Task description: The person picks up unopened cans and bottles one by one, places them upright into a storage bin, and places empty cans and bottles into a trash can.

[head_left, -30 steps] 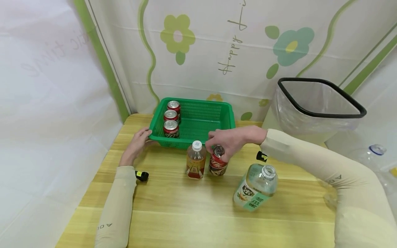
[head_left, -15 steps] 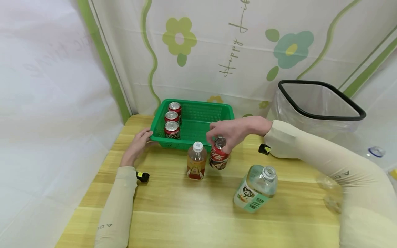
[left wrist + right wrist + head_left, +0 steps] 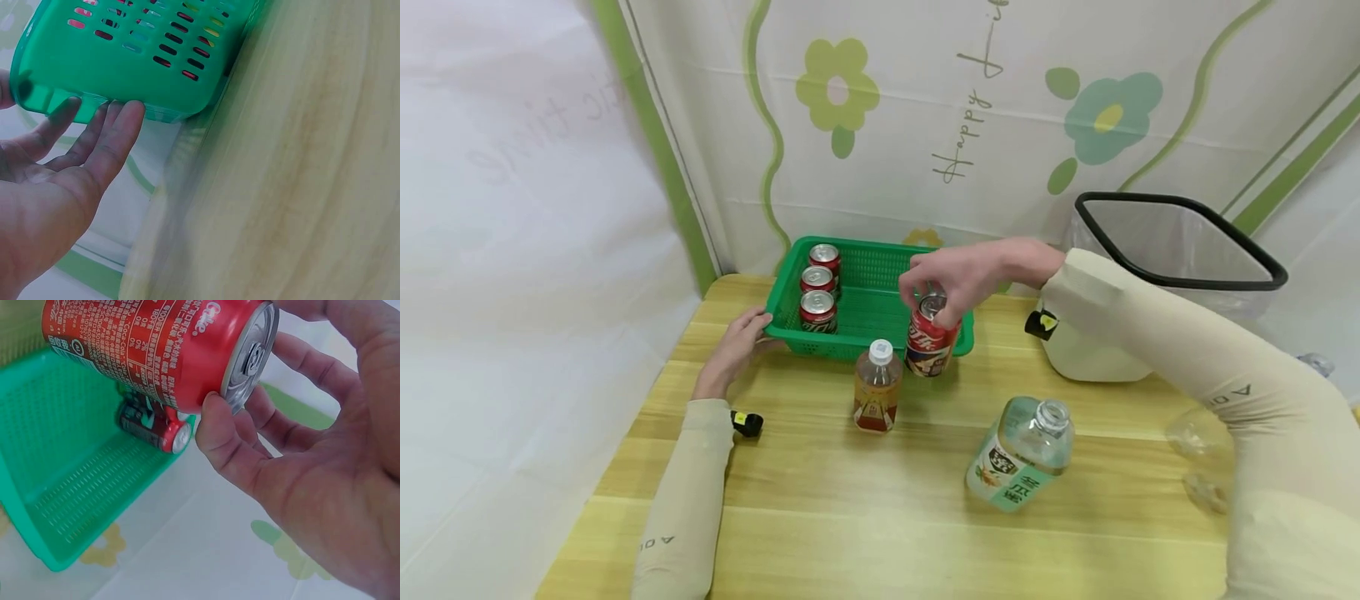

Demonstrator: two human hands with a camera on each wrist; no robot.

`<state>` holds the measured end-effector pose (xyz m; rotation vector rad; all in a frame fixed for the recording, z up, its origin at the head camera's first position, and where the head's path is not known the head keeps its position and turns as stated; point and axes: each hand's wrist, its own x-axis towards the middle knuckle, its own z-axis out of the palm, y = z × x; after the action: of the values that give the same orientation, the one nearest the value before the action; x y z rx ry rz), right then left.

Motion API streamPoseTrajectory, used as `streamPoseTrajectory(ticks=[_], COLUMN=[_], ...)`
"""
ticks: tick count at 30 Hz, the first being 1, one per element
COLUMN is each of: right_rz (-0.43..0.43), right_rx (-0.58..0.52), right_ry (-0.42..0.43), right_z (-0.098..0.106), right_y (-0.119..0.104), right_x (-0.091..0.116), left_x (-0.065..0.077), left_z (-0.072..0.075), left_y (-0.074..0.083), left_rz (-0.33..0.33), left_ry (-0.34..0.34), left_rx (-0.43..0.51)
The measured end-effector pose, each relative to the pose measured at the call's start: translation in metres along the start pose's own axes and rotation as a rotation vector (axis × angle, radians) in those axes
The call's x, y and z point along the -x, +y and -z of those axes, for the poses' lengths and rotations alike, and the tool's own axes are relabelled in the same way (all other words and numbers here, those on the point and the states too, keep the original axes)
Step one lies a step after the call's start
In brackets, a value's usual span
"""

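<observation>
In the head view, my right hand (image 3: 964, 275) holds a red soda can (image 3: 929, 343) by its top rim, in front of the green basket's near right side. The right wrist view shows the thumb and fingers gripping the silver top end of that soda can (image 3: 156, 347). My left hand (image 3: 735, 348) pinches the left rim of the green basket (image 3: 880, 341); in the left wrist view its fingers (image 3: 119, 140) press under the rim. Three red cans (image 3: 817, 307) stand in a row along the basket's left side. A capped bottle of amber drink (image 3: 877, 387) stands just in front.
A large uncapped bottle with a green label (image 3: 1021, 454) stands at the right of the wooden table (image 3: 820, 517). Behind the right forearm is a lined bin with a black rim (image 3: 1180, 200). Clear plastic bottles (image 3: 1206, 450) lie at the far right, partly hidden by the sleeve.
My right hand has lifted the soda can off the table and carried it up and away from me, toward the basket. The left hand has stayed at the basket's rim.
</observation>
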<state>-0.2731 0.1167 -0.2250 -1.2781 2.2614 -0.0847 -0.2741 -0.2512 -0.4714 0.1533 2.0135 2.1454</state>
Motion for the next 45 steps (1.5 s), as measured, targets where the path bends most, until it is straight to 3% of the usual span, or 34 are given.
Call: streamPoseTrajectory(ticks=[8,17,25,30,45], right_rz=[-0.032,-0.022,-0.146,-0.191,-0.28], right_rx=[0.016,-0.058,-0.046,-0.131,-0.195], right_ry=[0.05,0.076,0.066,0.048,0.06], right_z=[0.024,0.046,0.059,0.061,0.057], right_y=[0.007,0.02,0.03,0.041,0.061], right_x=[-0.001,-0.013,-0.024,-0.032,-0.091], left_x=[0.0,0.001,0.001,-0.001,0.013], left_z=[-0.002,-0.001,-0.006,-0.008,-0.009], left_y=[0.0,0.001,0.002,0.001,0.018], left_rz=[-0.01,-0.01,-0.001,-0.005,0.048], left_ry=[-0.006,0.007,-0.002,-0.008,-0.032], left_rx=[-0.012,-0.02,-0.02,-0.008,0.001])
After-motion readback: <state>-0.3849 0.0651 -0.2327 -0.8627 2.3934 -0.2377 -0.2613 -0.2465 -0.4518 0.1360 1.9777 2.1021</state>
